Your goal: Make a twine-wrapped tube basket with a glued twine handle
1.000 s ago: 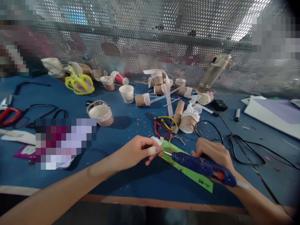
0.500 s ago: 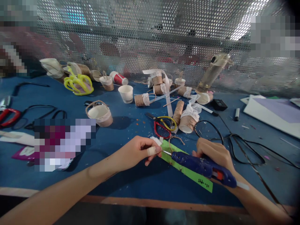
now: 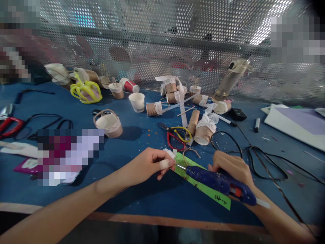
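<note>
My right hand (image 3: 232, 169) is wrapped round a dark blue glue gun (image 3: 210, 179) with a clear glue stick at its back end. Its metal tip points left, right beside the fingertips of my left hand (image 3: 154, 162). Those fingers, one with a bandage on it, are pinched on a piece of white lace (image 3: 169, 153) that sticks out above them; the rest of it is hidden. Beneath the gun lies a green paper strip (image 3: 220, 200) with writing. A curl of brown twine (image 3: 194, 151) is just beyond the tip, near red and yellow scissors (image 3: 179, 136).
Twine-wrapped cups with lace (image 3: 204, 134) lie behind the scissors. A handled cup (image 3: 109, 125), a plain white cup (image 3: 136, 102) and a yellow crown-like piece (image 3: 86, 91) stand left. Black cable (image 3: 254, 162) loops at right. A perforated metal screen (image 3: 142, 44) closes the back.
Both hands, the lace and the glue gun are almost still. The whole view has shifted very slightly.
</note>
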A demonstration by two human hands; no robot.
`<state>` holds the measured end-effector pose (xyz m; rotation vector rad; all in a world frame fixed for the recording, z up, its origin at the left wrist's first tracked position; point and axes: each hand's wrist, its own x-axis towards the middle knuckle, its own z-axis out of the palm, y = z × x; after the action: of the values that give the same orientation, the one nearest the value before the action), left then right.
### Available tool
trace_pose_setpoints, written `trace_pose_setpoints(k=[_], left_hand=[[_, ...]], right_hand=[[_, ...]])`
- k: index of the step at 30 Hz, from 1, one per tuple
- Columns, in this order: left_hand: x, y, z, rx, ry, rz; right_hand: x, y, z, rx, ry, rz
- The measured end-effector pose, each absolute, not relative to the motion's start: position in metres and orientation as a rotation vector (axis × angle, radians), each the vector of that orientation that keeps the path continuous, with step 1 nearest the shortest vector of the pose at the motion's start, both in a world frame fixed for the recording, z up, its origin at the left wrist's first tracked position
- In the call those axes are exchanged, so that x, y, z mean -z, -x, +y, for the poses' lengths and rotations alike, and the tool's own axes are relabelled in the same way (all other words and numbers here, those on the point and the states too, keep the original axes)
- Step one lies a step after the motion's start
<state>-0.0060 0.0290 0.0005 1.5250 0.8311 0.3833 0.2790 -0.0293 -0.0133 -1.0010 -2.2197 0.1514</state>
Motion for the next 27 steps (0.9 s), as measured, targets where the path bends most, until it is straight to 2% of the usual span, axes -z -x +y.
trace_pose_setpoints(k=[27], left_hand=[[0.0003,0.0054,0.0284,-0.383,-1.549,0.861]], right_hand=[[0.0086,-0.2749,-0.0309,-0.103,1.070,-2.240]])
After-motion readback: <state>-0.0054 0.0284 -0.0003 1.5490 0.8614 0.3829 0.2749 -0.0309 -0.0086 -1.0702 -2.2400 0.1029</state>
